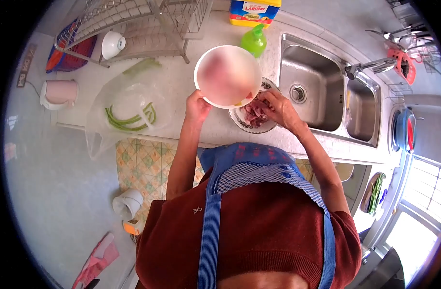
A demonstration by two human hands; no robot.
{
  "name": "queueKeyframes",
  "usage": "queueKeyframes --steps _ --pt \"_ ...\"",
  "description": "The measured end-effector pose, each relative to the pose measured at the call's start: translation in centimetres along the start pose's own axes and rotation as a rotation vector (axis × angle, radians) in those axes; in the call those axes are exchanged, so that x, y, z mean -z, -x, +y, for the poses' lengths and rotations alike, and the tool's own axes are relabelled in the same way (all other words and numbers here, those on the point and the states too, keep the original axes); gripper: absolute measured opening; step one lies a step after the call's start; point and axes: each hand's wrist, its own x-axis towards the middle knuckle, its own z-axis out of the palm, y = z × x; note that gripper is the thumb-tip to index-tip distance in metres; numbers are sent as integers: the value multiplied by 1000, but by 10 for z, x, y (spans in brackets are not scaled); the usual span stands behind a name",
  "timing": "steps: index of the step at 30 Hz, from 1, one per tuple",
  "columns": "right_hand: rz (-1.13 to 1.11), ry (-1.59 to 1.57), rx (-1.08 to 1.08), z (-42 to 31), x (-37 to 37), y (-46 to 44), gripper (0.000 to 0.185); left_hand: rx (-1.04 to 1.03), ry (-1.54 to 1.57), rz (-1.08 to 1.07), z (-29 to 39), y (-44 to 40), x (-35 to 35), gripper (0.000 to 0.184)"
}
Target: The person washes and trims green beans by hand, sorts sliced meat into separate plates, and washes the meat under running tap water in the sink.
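My left hand (198,108) grips the lower left rim of a white bowl (199,84), which is held raised above the counter; its inside is blurred. Beneath and to the right of it, a patterned plate (268,128) with pieces of reddish meat (254,113) rests on the counter. My right hand (279,110) is at the plate's right side, fingers curled together at the meat. What its fingertips hold is too small to make out. The raised bowl hides the upper left part of the plate.
A double steel sink (316,72) lies to the right. Behind are a green bottle (253,42) and a yellow-blue tub (254,10). At the left are a dish rack (134,45), a white cup (113,45), a pink mug (60,93) and a plastic bag (97,108) with green stalks (129,122).
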Motion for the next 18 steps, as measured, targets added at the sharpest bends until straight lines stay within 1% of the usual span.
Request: queueKeyframes --steps 2,4,5,6,7,8,9,10,11,12,13,14,15,16,18 --pt "26 -28 -6 7 -2 6 26 -15 0 35 1 3 0 35" --pt "51 61 78 8 5 4 27 31 -44 16 9 7 -8 34" --pt "78 136 64 8 9 5 31 26 -45 17 11 9 -14 34" --pt "78 135 68 5 13 2 31 35 -56 0 13 12 -22 33" --pt "97 23 0 0 20 -3 31 45 -66 -17 14 13 -27 32" --pt "118 -89 -71 -6 30 -7 31 46 -66 -18 12 11 -17 32" --pt "91 -179 -101 -23 41 -15 34 80 -54 -38 7 7 0 33" --pt "97 -175 -108 -37 45 -25 34 117 -40 -62 5 3 9 33" --pt "114 -220 -52 -49 48 -36 38 126 -42 -69 4 5 2 33" --pt "131 -263 5 -54 48 -44 43 148 -60 -17 3 11 -13 33" --pt "139 -257 -2 -56 43 -53 43 171 -77 35 3 15 -22 34" --pt "121 -205 57 -54 39 -62 44 177 -79 28 1 15 -26 34" --pt "100 -154 117 -51 37 -69 46 198 -84 -61 0 15 -29 34" --pt "104 -153 117 -47 36 -73 46 216 -89 -148 -1 17 -33 34" --pt "-40 137 440 -42 34 -82 58 239 -111 -112 -2 18 -38 31"
